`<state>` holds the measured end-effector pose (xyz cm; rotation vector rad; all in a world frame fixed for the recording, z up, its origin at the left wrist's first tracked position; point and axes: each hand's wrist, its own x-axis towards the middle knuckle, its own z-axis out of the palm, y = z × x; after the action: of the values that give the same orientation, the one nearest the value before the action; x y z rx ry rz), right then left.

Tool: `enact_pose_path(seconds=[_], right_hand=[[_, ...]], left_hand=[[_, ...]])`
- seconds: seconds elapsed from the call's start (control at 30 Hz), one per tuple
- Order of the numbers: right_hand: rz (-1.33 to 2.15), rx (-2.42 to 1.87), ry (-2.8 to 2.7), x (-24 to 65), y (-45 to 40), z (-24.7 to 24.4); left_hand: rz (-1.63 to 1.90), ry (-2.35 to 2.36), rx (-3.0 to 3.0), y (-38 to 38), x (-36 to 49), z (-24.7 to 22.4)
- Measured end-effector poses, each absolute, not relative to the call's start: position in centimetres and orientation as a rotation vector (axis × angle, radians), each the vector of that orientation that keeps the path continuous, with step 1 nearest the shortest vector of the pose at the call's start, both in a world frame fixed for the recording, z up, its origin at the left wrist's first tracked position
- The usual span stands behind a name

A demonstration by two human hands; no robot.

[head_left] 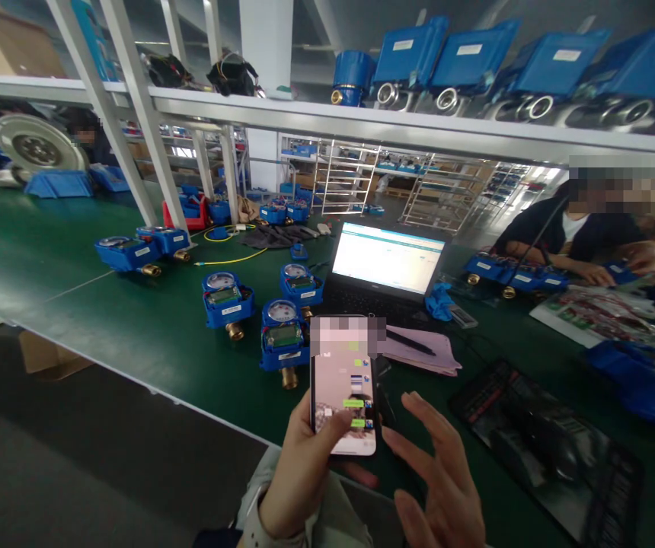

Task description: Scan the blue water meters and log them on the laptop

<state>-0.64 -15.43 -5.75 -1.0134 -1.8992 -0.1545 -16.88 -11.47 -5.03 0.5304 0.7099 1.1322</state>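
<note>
A smartphone [336,380] with a lit chat screen is in my left hand [298,464], the thumb lying over the lower part of the glass. Just right of the phone is my right hand [439,472], its fingers apart and nothing in them. Beyond the phone stands an open laptop [388,259] with a bright screen. A pink notebook [424,350] with a dark pen [410,340] on it lies in front of the laptop. Left of the phone are several blue water meters [285,335] with brass fittings.
More blue meters [127,253] stand on the green table [150,327] at left. A computer mouse [559,449] rests on a dark mat [510,403] at right. Across the table, a person [579,221] handles blue parts. Overhead, a shelf [305,109] carries large blue-topped meters [410,57].
</note>
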Motion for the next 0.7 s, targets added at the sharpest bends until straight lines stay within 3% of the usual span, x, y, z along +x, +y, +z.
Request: enact_pose_path(seconds=[0.7], right_hand=[[-0.2, -0.955, -1.97, -1.0, -15.3, -6.1]], left_hand=[[1.188, 0.688, 0.387, -11.7, -16.7, -6.3]])
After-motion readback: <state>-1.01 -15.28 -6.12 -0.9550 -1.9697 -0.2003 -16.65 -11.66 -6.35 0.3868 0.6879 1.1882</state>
